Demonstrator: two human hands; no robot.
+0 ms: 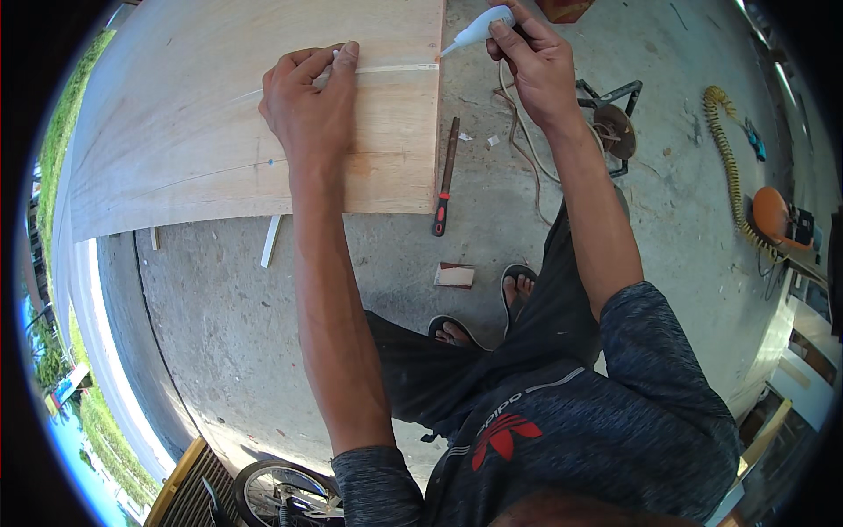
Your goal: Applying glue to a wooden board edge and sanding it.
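A large plywood sheet [219, 114] spreads across the upper left. A narrow pale strip [395, 68] runs over it from near my left hand to its right edge. My left hand [312, 105] rests above the sheet with fingers curled, a small white piece [335, 54] pinched by thumb and finger; its kind is too small to tell. My right hand [536, 66] grips a white squeeze bottle [481, 29], tilted so that its thin nozzle points down-left at the sheet's right edge, close to the strip's end. Whether the nozzle touches is unclear.
A red-and-black handled file [442, 211] lies on the concrete floor [237, 325] beside the sheet. A small block [455, 276] sits near my feet. Cords and a black metal stand [615, 127] are at right, then a coiled yellow hose [724, 149] and an orange tool [773, 215]. A wheel [281, 492] shows at bottom left.
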